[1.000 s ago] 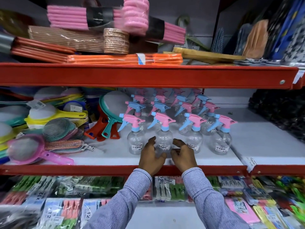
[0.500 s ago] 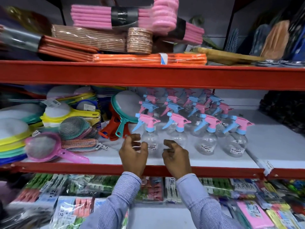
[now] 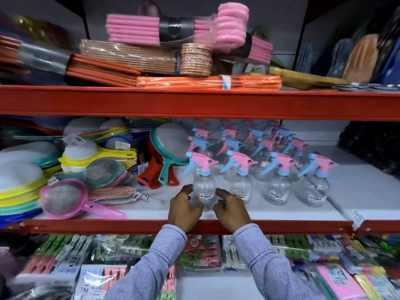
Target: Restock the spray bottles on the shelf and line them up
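Clear spray bottles with pink and blue trigger heads stand in several rows on the white middle shelf (image 3: pixel 357 191). The front row holds several bottles, each with a barcode label. My left hand (image 3: pixel 184 210) and my right hand (image 3: pixel 232 211) cup the leftmost front spray bottle (image 3: pixel 203 189) from either side, fingers curled against its lower body. The bottle stands upright on the shelf. The second front bottle (image 3: pixel 241 187) stands just behind my right hand's fingers. Both forearms, in striped blue sleeves, reach over the shelf's red front rail (image 3: pixel 86 226).
Plastic strainers and sieves (image 3: pixel 71 169) fill the shelf's left half; a red and teal pair (image 3: pixel 164 169) leans close to the bottles. White shelf surface shows to the right of the bottles. A red upper shelf beam (image 3: pixel 194 102) carries bundled mats. Packaged clips (image 3: pixel 201 252) lie below.
Both hands have shifted left from the second front bottle to the leftmost one and closed around it. The view has also panned left and slightly up.
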A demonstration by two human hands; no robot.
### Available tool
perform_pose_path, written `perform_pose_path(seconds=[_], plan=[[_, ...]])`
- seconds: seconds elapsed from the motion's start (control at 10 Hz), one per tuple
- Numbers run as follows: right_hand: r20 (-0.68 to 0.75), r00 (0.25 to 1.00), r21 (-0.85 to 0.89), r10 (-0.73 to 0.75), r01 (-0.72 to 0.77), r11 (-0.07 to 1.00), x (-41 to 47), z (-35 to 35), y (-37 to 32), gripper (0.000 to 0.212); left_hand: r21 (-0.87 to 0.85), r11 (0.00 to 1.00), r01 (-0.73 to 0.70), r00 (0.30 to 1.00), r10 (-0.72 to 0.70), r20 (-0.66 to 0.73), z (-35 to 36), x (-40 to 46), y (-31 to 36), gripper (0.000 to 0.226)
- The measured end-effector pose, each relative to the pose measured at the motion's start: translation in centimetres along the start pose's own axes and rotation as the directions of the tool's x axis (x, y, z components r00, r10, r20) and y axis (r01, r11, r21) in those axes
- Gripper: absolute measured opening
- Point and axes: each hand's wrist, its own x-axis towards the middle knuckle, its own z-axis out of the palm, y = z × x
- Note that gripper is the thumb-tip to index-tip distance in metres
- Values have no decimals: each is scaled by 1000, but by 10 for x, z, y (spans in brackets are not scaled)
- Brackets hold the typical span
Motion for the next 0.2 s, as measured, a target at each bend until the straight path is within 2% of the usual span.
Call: perform_pose_path(seconds=[0.1,0.2], plan=[[17,1000,19,1,-1,1000,1,3,1,50,10,1000,7,1000,-7,21,-3,1,0,53],[-48,998,81,44,-40,996,0,-2,-1,46,-7,1000,5,999,-5,-33,0,0,1,55]])
